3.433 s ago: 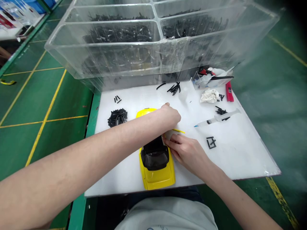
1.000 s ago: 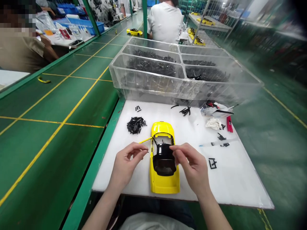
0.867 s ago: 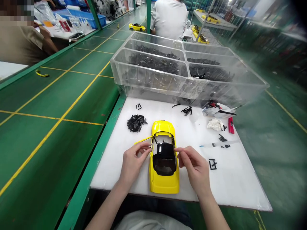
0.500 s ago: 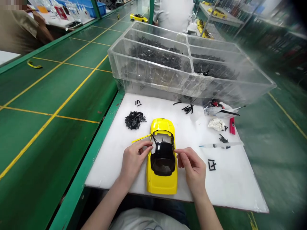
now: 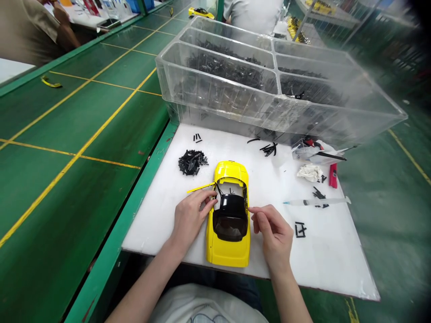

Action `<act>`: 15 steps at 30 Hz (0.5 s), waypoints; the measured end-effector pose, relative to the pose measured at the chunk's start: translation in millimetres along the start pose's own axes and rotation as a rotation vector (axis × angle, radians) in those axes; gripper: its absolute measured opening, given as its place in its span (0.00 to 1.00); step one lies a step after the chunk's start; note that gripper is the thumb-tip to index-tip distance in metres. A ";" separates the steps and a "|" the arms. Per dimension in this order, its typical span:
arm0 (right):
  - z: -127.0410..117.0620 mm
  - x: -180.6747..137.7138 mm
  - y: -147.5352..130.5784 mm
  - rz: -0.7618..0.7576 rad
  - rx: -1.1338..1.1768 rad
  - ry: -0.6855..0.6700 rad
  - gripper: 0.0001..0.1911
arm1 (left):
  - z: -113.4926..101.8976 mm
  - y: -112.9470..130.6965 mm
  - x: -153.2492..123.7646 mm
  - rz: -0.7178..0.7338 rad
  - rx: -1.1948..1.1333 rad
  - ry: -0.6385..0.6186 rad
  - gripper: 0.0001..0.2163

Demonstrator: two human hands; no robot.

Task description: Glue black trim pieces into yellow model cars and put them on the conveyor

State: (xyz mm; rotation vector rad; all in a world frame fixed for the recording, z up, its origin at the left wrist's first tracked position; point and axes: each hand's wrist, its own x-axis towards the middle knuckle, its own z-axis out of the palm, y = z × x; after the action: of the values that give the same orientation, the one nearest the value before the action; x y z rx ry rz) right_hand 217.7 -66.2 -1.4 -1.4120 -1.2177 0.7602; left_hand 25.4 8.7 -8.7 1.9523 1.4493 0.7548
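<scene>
The left hand (image 5: 190,217) and right hand (image 5: 274,231) are flanking a yellow model car (image 5: 229,251) on a white board (image 5: 330,251).
The left fingers (image 5: 208,204) are resting loose by its open door; the right fingertips (image 5: 253,211) are nearly meeting, anything pinched too small to tell. Black parts (image 5: 191,161) and clear bins (image 5: 215,96) are sitting beyond.

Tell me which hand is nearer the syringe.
Right. The right hand sits between the car and the syringe, fingertips at the car's side. The left hand is on the car's far side, at its open door.
</scene>
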 end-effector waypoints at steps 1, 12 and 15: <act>-0.4 -0.2 -0.2 -0.001 -0.006 0.000 0.10 | 0.0 -0.3 0.1 0.000 0.001 -0.007 0.06; -0.8 0.3 -1.1 -0.001 -0.049 -0.012 0.10 | -2.5 0.8 2.6 -0.012 0.024 -0.074 0.04; -2.6 14.7 -13.5 -0.042 -0.103 -0.030 0.10 | -4.8 2.8 3.1 -0.031 0.041 -0.096 0.04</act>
State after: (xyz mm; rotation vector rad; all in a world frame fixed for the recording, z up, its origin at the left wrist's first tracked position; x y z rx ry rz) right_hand 220.5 -54.4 14.5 -1.4579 -1.3215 0.7000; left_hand 24.4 11.7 -3.1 1.9644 1.4451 0.6134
